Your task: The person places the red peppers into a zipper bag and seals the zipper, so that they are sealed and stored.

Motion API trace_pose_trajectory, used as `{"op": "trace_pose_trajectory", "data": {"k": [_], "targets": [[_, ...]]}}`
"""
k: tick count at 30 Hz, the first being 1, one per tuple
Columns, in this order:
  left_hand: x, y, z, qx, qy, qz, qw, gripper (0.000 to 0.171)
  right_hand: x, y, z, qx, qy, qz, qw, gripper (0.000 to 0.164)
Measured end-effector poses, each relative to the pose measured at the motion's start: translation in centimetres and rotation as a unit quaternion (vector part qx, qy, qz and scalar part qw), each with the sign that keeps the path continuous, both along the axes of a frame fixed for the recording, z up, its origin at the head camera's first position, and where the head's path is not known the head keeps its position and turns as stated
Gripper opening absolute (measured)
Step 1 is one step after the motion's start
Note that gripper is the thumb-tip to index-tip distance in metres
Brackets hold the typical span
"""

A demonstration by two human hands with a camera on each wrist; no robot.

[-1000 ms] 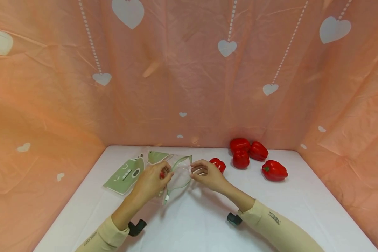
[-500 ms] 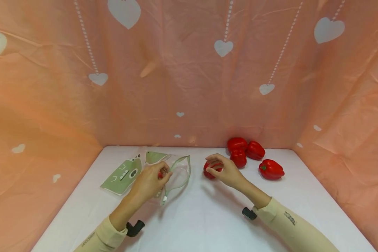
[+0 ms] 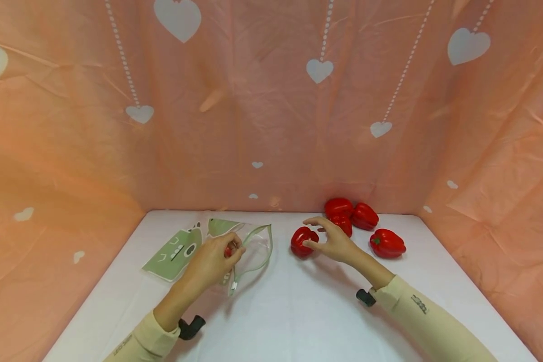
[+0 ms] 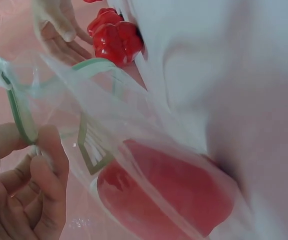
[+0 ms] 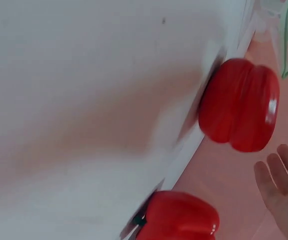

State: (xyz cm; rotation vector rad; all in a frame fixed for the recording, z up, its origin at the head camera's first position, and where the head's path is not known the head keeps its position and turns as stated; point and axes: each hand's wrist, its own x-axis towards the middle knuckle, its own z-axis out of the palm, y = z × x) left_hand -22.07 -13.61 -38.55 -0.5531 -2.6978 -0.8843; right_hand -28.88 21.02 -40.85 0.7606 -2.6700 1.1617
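Note:
My left hand (image 3: 214, 259) pinches the green zip edge (image 4: 18, 107) of a clear zip bag between thumb and fingers. The bag's mouth (image 3: 270, 244) gapes toward the right. A red bell pepper (image 4: 164, 195) lies inside, mostly hidden by the hand in the head view. My right hand (image 3: 337, 244) is beside another red bell pepper (image 3: 302, 242), fingers spread and thumb overlapping the pepper's right side in the head view. In the right wrist view, the fingers of that hand (image 5: 284, 195) are apart from the pepper (image 5: 239, 105) and hold nothing.
At the back right, several red bell peppers (image 3: 338, 207) sit clustered. One more pepper (image 3: 387, 244) lies to their right. A flat green piece with a cartoon face (image 3: 174, 254) rests left of the bag on the white table (image 3: 280, 311). Pink heart-patterned cloth (image 3: 276, 125) surrounds the table.
My right hand has let go of the bag's rim and moved right to the nearest bell pepper, its fingers spreading. The left hand has kept its pinch on the bag. The head view has shifted slightly.

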Motion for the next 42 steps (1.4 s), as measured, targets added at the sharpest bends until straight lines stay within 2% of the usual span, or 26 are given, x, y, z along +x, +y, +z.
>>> {"op": "trace_pose_trajectory", "data": {"k": [8,15,20,33,36,42], "targets": [[-0.1,-0.6,0.5,-0.015,-0.015,-0.016,0.9996,0.007,-1.3,0.6,-0.2,0.031,-0.041,0.029,0.998,0.067],[-0.1,-0.6,0.5,-0.018,-0.014,-0.018,0.9996,0.008,-2.1,1.0,-1.0,0.055,-0.103,0.029,0.993,0.079],[-0.1,-0.6,0.5,-0.018,-0.016,-0.019,0.9995,0.008,-2.2,1.3,-1.5,0.077,-0.128,0.032,0.988,0.086],[-0.1,-1.0,0.9,-0.029,-0.001,-0.021,0.9993,0.010,-3.2,3.3,-3.0,0.064,-0.078,0.094,0.990,0.087],[-0.1,-1.1,0.9,-0.030,0.002,-0.020,0.9993,0.010,-2.6,3.2,-2.5,0.053,-0.086,0.091,0.991,0.083],[0.0,-1.2,0.9,-0.029,0.000,-0.021,0.9993,0.010,-1.7,2.6,-1.6,0.047,-0.107,0.052,0.992,0.074]]}}
